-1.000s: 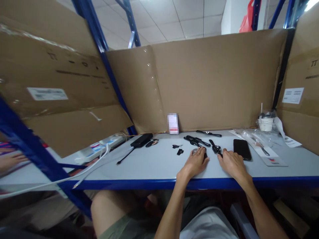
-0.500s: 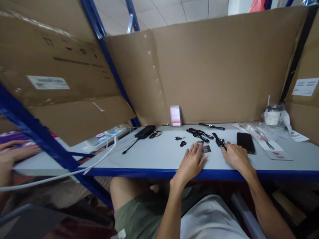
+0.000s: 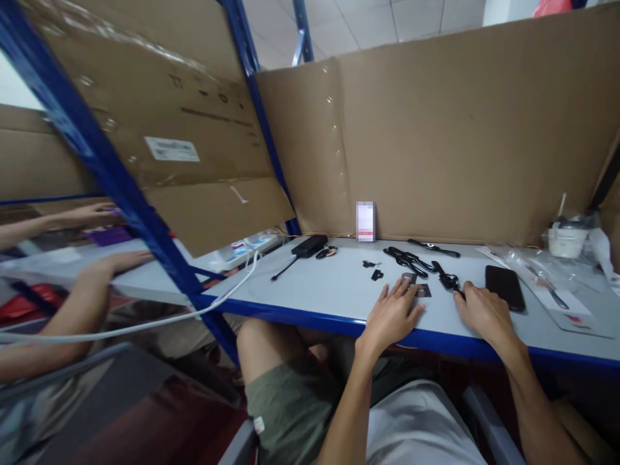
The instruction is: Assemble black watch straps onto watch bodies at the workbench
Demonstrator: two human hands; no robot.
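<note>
My left hand [image 3: 393, 312] lies palm down near the table's front edge, fingers stretched out, the fingertips at small dark flat plates [image 3: 423, 290]. My right hand [image 3: 484, 312] is closed on the near handle of a black tool that looks like a spokeshave [image 3: 446, 278]; its middle part and far handle show beyond the fingers. Several more black handled pieces [image 3: 409, 259] lie together just behind the plates. Farther back is a long black spokeshave [image 3: 433, 247] with a shiny middle. Left of my left hand are two small black parts, one of them [image 3: 376, 274] nearer me.
A black phone [image 3: 504, 287] lies right of my right hand, beside plastic packaging [image 3: 542, 265] and a bagged cup [image 3: 568, 239]. A lit screen [image 3: 365, 221] leans on the cardboard wall. At left are a black box with a cable [image 3: 310, 245], a white cord [image 3: 227, 297] and a co-worker's arms.
The view has turned left, so the table's things sit farther right and more of the co-worker's arms shows. Both my hands stay in about the same places on the table.
</note>
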